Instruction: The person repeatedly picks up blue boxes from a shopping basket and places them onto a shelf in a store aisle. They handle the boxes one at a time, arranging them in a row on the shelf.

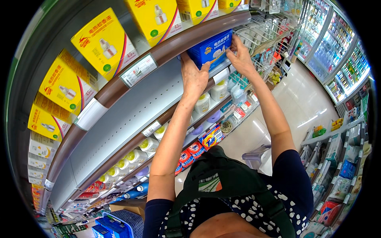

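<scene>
A blue carton (214,49) with white print and a yellow band stands at the right end of the grey shelf (131,123), below the brown edge of the shelf above. My left hand (195,75) grips its left side, thumb across the front. At the right side, my right hand (240,57) has its fingers around the carton's edge. Part of the carton's top is hidden by the upper shelf edge. Yellow cartons (104,44) picturing a small bottle line the shelf above.
White bottles with yellow-green caps (135,156) fill the shelf below. At lower left, a blue basket (123,222) holds more blue packages, beside a brown cardboard box (129,207). A pale plastic stool (257,158) stands in the aisle. Right lie stocked shelves (337,158) and glass-door coolers (333,43).
</scene>
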`<state>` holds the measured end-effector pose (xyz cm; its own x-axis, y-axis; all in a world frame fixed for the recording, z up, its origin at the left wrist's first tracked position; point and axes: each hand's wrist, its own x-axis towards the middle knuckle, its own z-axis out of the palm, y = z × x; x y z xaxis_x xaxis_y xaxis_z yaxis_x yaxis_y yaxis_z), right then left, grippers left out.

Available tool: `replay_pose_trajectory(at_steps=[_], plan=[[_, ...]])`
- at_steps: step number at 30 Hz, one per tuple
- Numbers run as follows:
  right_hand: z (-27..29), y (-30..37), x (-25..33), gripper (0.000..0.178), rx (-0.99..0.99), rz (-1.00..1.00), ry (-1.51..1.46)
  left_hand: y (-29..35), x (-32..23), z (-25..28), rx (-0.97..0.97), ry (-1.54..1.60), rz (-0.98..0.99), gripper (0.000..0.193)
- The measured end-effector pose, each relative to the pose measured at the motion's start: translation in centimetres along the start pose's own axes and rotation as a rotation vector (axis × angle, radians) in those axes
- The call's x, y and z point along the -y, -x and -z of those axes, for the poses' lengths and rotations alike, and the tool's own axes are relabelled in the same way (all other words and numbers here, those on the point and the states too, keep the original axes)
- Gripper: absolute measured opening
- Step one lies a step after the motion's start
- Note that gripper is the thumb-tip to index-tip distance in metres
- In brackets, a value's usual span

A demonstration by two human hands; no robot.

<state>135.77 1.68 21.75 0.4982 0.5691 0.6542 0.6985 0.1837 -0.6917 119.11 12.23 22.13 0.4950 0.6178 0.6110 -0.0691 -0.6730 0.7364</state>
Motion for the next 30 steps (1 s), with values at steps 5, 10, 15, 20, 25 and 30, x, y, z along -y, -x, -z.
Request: replay_pose_trajectory(at_steps=[5,10,15,20,25,30], plan=[[0.0,0.7,-1.1,0.051,0.031,-0.087,0.045,-0.1,0.9,-1.1,0.053,0.009,0.108,0.081],[-0.3,-0.7,-0.8,0.048,-0.123,-0.027,-0.164,-1.1,0.4,-1.2,0.036,0.289,0.180,0.087],[-0.6,-4.0,-1.0,0.071,0.022,-0.293,-0.787,-1.6,0.2,-2.1,0.003,0.427,0.287,0.106],[-0.3,-6.0,-2.5,0.070,0.126,-0.414,-0.888,-1.6,0.2,-3.0,-0.026,0.371,0.260,0.116],[-0.8,-5.1,-1.0,0.069,0.035,-0.384,-0.781,-1.6,0.6,-3.3,0.002,0.317,0.289,0.122],[0.3,-4.6,-0.8,0.067,-0.028,-0.391,-0.710,-1.1,-0.8,-4.1,0.047,0.256,0.285,0.123]])
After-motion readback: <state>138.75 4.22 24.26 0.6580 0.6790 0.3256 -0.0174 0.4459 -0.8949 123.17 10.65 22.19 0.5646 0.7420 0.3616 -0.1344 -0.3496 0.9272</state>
